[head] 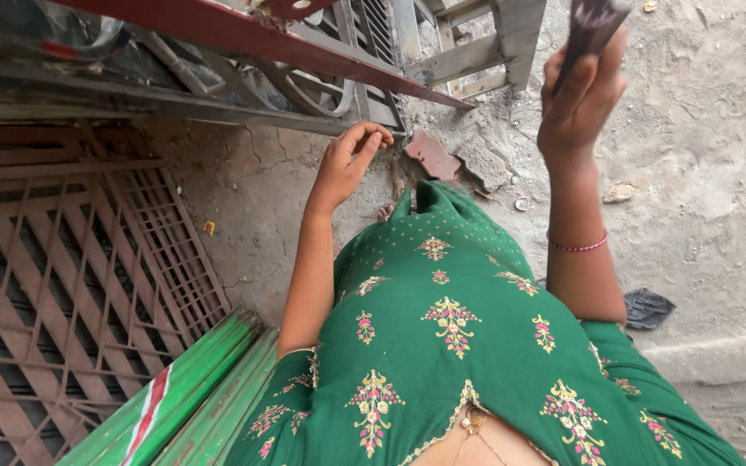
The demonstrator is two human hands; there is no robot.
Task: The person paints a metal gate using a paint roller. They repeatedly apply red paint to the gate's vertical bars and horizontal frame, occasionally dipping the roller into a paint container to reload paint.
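Dark flat object (593, 22), partly cut off at the top edge, is sitting raised above the dusty concrete ground (701, 155). Right hand (582, 97) is gripping it, fingers wrapped around. Left hand (349, 164) is hanging loosely curled, holding nothing, near the broken reddish brick piece (432, 155). Rusty metal grille (62, 285) is lying far left.

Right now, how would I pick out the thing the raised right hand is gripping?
Start at the pale, dusty ground on the right and find the forearm with the pink beaded bracelet. Above it, the right hand grips a dark, flat-looking object that runs off the top edge. Unlike the reddish brick piece lying on the ground, it is held aloft.
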